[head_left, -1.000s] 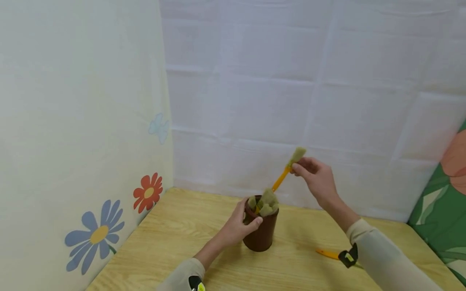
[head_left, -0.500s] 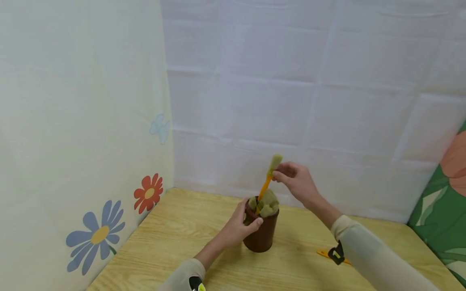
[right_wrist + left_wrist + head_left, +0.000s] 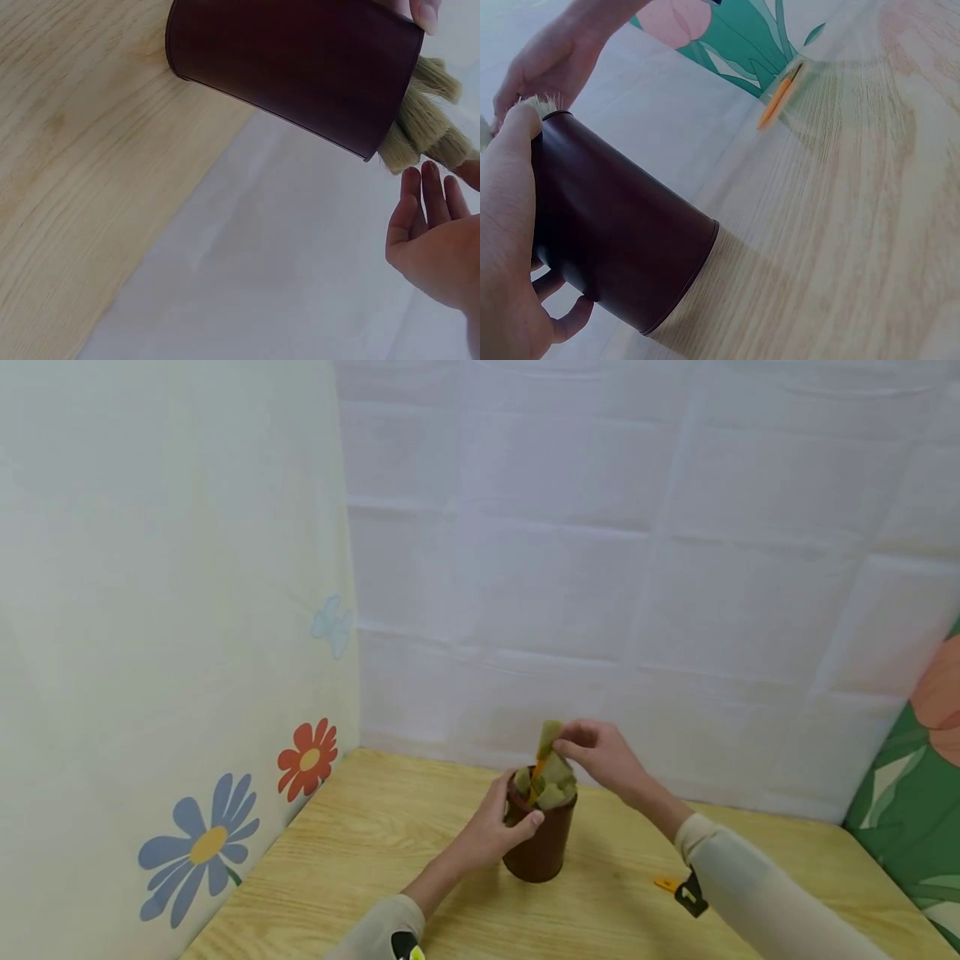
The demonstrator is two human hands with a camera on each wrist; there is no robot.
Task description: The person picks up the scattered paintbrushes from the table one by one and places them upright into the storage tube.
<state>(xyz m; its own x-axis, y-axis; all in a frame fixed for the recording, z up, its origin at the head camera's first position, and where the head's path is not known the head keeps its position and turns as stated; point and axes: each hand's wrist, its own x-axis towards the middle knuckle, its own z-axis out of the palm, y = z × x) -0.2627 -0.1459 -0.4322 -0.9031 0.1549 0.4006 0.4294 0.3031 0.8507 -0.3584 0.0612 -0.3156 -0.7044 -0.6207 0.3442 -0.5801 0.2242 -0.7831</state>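
A dark brown cylindrical holder (image 3: 538, 852) stands upright on the table, with several pale-bristled brushes (image 3: 421, 124) bristle-end up in its mouth. My left hand (image 3: 483, 833) grips the holder from the left, thumb across the front near the rim. My right hand (image 3: 609, 762), above the holder's right side, pinches a paintbrush (image 3: 550, 737) close to its bristles. That brush's orange handle points down into the holder, its lower end hidden inside. In the right wrist view, the fingertips sit close by the bristles, beyond the rim.
An orange-handled brush (image 3: 780, 97) lies on the wooden table (image 3: 360, 860) to the right, partly covered by the right wrist's strap in the head view. A white sheet (image 3: 510, 568) hangs behind the table. Flower-printed panels (image 3: 206, 843) flank both sides.
My right hand has moved left and down with the paintbrush, whose handle has sunk into the holder and now stands nearly upright. The left hand keeps its hold.
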